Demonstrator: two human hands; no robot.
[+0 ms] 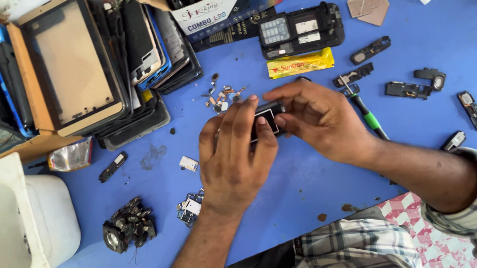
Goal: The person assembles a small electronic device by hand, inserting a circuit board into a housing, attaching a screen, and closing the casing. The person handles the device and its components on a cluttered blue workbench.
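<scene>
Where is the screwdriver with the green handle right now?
In the head view, the screwdriver lies on the blue table just right of the right hand, its tip toward a small black part.

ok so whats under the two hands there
A small black phone part shows between the left hand and right hand, held by both above the blue table. Its ends and underside are covered by fingers.

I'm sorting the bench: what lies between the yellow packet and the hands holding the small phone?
In the head view, only bare blue table shows between the yellow packet and the right hand; the scattered chips lie off to the side.
</scene>
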